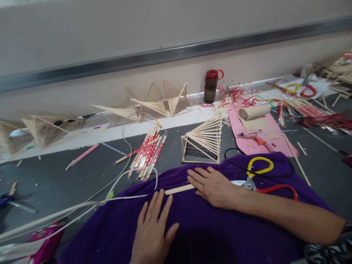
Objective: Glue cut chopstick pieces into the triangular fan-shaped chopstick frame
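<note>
Both of my hands rest on a purple cloth (115, 227) at the front of the table. My left hand (154, 223) lies flat with fingers spread, its fingertips close to the left ends of a few wooden chopsticks (179, 189). My right hand (211, 187) is laid flat, fingers stretched out, over the right part of these chopsticks and hides it. Scissors (250, 183) with one yellow and one red handle lie on the cloth beside my right wrist, their blades partly behind it. A twisted stick frame (203, 141) stands just beyond my right hand.
Wrapped chopsticks (147, 152) lie behind the cloth, near white cables (121, 176). A pink glue gun (258, 136) and a cardboard tube (255, 112) rest on a pink sheet (236, 126). More stick frames (151, 104) and a dark bottle (210, 88) stand along the wall.
</note>
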### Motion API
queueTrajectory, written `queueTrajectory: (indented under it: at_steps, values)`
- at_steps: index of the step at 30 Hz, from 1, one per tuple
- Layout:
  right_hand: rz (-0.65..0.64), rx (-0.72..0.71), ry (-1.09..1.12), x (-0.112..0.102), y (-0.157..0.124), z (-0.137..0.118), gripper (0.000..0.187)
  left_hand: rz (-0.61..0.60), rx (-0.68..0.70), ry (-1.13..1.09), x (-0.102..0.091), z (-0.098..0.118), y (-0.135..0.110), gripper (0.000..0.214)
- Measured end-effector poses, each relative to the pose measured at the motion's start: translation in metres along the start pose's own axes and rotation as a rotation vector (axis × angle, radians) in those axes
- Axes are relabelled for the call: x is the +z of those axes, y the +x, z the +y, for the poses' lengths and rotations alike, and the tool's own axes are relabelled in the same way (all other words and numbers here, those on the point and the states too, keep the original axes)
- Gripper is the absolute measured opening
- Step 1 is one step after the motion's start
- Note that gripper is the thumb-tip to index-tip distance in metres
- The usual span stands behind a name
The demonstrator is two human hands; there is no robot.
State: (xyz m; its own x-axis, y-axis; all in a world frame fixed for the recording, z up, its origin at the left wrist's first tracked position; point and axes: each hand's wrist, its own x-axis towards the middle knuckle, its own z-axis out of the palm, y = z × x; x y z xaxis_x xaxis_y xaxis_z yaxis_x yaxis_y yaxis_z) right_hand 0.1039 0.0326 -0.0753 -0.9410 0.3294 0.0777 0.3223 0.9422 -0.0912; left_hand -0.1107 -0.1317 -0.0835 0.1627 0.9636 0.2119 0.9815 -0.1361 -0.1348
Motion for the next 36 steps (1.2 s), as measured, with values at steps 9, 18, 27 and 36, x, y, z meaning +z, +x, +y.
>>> queueTrajectory:
  at_steps: [9,18,27,36]
  values:
    - [0.071,-0.085,-0.068,-0.012,-0.003,0.000,0.032,0.003,0.022,0.025,-0.003,-0.002,-0.009,0.053]
    - [0.050,-0.069,0.002,-0.025,-0.007,-0.010,0.015,0.043,0.065,0.036,-0.004,-0.005,-0.013,0.048]
    - [0.214,0.043,0.487,-0.043,-0.014,-0.001,0.021,0.094,-0.040,-0.242,-0.022,-0.009,-0.007,0.040]
    - [-0.204,0.436,1.753,-0.047,-0.019,-0.018,0.030,-0.351,-0.593,-1.844,-0.063,0.028,0.097,0.037]
